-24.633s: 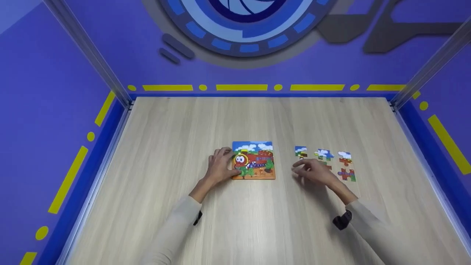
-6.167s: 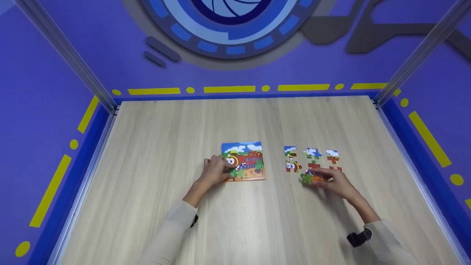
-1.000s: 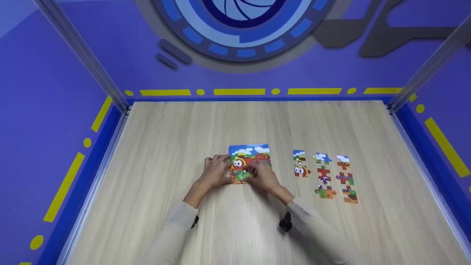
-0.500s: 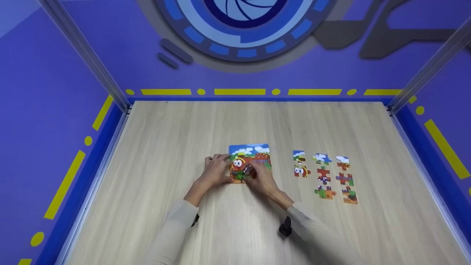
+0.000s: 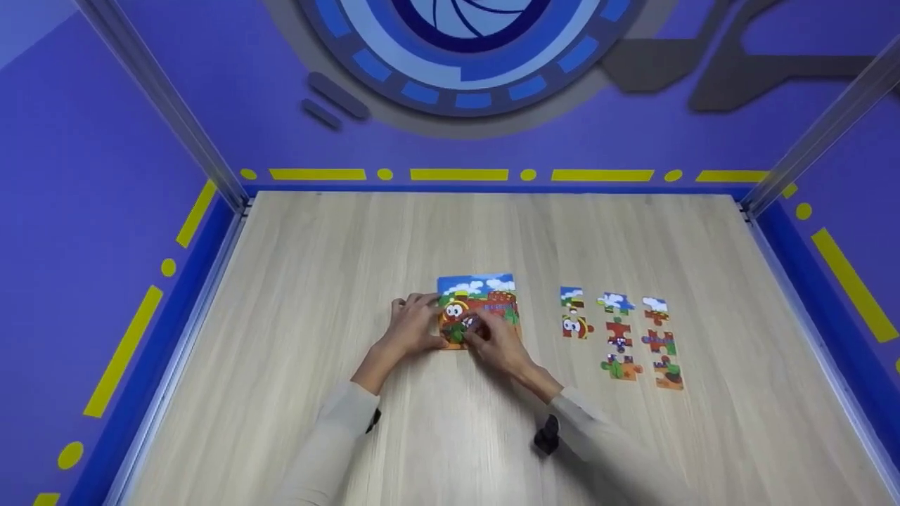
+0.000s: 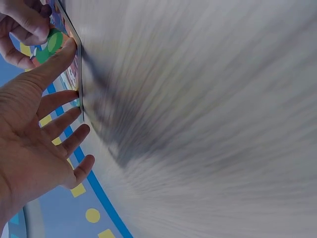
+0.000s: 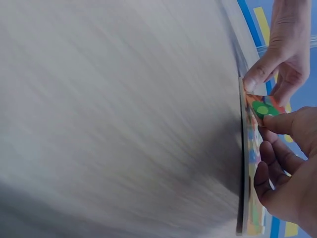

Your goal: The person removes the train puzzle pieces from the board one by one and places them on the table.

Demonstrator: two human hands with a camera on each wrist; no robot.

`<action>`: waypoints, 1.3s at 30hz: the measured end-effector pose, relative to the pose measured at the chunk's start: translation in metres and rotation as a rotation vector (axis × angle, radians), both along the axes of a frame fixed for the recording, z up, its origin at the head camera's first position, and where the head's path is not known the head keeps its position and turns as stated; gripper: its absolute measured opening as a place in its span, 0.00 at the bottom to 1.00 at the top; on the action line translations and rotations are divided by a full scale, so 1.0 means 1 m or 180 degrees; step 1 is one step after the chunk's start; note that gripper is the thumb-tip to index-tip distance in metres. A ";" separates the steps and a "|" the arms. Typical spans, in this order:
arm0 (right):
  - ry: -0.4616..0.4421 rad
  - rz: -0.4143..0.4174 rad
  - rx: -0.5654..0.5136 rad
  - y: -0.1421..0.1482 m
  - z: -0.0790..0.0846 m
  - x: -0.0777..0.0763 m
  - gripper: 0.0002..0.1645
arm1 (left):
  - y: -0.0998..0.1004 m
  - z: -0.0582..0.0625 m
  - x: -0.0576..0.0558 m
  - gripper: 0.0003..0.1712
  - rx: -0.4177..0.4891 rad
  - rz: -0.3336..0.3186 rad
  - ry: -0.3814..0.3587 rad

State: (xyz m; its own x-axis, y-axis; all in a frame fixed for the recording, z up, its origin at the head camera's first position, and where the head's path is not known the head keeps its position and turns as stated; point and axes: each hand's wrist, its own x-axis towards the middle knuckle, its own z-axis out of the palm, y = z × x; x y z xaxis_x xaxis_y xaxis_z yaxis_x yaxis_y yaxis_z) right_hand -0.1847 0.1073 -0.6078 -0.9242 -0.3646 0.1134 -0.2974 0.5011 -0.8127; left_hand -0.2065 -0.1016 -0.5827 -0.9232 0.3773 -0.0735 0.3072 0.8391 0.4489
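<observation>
A square picture puzzle [image 5: 485,288] with a cartoon train lies mid-table in the head view. At its left side is my left hand [image 5: 411,329], thumb on the near left corner. In the left wrist view, that hand's fingers [image 6: 59,124] are spread and fairly straight, some fingertips touching the edge. My right hand [image 5: 503,344] pinches a puzzle piece [image 7: 261,108] with green on it between thumb and fingers. That piece is tilted over the near left part of the picture. Whether its lower edge touches the picture cannot be told. The right hand hides part of the train.
Several loose puzzle pieces [image 5: 619,332] lie face up in three columns to the right of the picture. Blue printed walls [image 5: 140,211] with metal corner posts enclose the wooden table [image 5: 337,267].
About six seconds ago my right hand was among the loose pieces; now it is over the picture with one piece. Over the last second that piece has tilted slightly. The left hand stays put.
</observation>
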 end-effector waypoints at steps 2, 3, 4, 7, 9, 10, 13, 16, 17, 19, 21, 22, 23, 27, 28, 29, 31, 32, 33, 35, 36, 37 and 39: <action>-0.0002 0.0016 -0.0069 0.002 0.002 0.000 0.17 | 0.000 0.000 0.000 0.36 0.0027 -0.0005 -0.0003; -0.0015 0.0024 -0.0114 0.003 0.003 0.000 0.18 | 0.000 -0.001 0.000 0.36 0.0039 -0.0005 -0.0006; -0.0017 0.0026 -0.0152 0.004 0.003 0.000 0.18 | 0.000 -0.001 0.000 0.36 0.0046 -0.0005 -0.0004; -0.0029 0.0012 -0.0221 0.008 0.006 0.000 0.18 | 0.001 0.000 0.000 0.36 0.0035 0.0004 0.0005; -0.0038 -0.0027 -0.0220 0.011 0.008 0.000 0.18 | 0.001 0.001 -0.001 0.37 0.0018 -0.0002 0.0004; -0.0053 -0.0052 -0.0212 0.013 0.008 0.000 0.18 | 0.001 0.001 -0.001 0.37 0.0019 -0.0006 -0.0008; -0.0114 -0.0092 -0.0247 0.019 0.011 0.001 0.18 | 0.001 0.003 -0.002 0.37 0.0039 -0.0003 -0.0041; -0.0145 -0.0100 -0.0278 0.026 0.015 0.002 0.18 | 0.001 0.004 -0.002 0.37 0.0015 0.0018 -0.0043; -0.0153 -0.0098 -0.0283 0.028 0.016 0.003 0.18 | 0.001 0.005 -0.002 0.36 0.0006 0.0024 -0.0042; -0.0164 -0.0107 -0.0264 0.033 0.018 0.004 0.19 | 0.001 0.005 -0.002 0.36 -0.0015 0.0027 -0.0042; -0.0199 -0.0139 -0.0227 0.039 0.020 0.006 0.20 | 0.002 0.005 -0.001 0.36 -0.0018 0.0021 -0.0050; -0.0223 -0.0159 -0.0204 0.042 0.020 0.007 0.20 | 0.002 0.004 0.000 0.36 -0.0019 0.0015 -0.0055; -0.0251 -0.0187 -0.0182 0.044 0.021 0.008 0.21 | 0.002 0.004 0.000 0.36 -0.0021 0.0012 -0.0058; -0.0238 -0.0242 -0.0095 0.055 0.023 0.010 0.20 | 0.002 0.003 0.000 0.36 -0.0024 0.0038 -0.0056; -0.0217 -0.0247 -0.0087 0.057 0.023 0.009 0.21 | 0.002 0.003 0.000 0.36 -0.0020 0.0045 -0.0057; -0.0202 -0.0252 -0.0080 0.059 0.024 0.009 0.21 | 0.002 0.003 0.000 0.35 -0.0016 0.0048 -0.0058; -0.0158 -0.0250 -0.0058 0.064 0.026 0.009 0.21 | 0.002 0.004 -0.001 0.36 -0.0027 0.0037 -0.0050; -0.0147 -0.0261 -0.0051 0.066 0.027 0.008 0.21 | 0.002 0.004 -0.001 0.36 -0.0033 0.0029 -0.0047; -0.0143 -0.0272 -0.0058 0.068 0.028 0.008 0.20 | 0.002 0.004 -0.001 0.36 -0.0047 0.0018 -0.0042; -0.0121 -0.0279 -0.0054 0.073 0.031 0.009 0.20 | 0.002 0.003 -0.001 0.36 -0.0073 0.0004 -0.0048; -0.0104 -0.0278 -0.0048 0.075 0.032 0.009 0.20 | 0.002 0.003 0.000 0.37 -0.0093 0.0003 -0.0049; -0.0099 -0.0295 -0.0048 0.078 0.034 0.010 0.20 | 0.002 0.003 0.000 0.37 -0.0099 0.0011 -0.0054; -0.0099 -0.0316 -0.0062 0.084 0.036 0.013 0.20 | 0.003 0.002 0.000 0.37 -0.0120 0.0027 -0.0059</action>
